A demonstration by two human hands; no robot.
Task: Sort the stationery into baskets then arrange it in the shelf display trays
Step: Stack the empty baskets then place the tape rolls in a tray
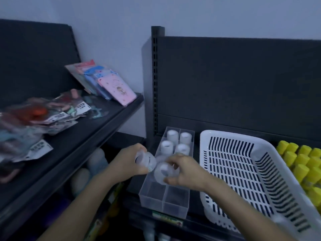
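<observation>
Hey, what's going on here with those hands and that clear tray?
A person is filling a clear plastic divided tray on a dark shelf. The left hand grips one translucent white roll, and the right hand pinches a second translucent white roll over the tray's middle. Four similar rolls stand in the rear compartments; the front two hold nothing. A white slotted plastic basket sits just right of the tray.
</observation>
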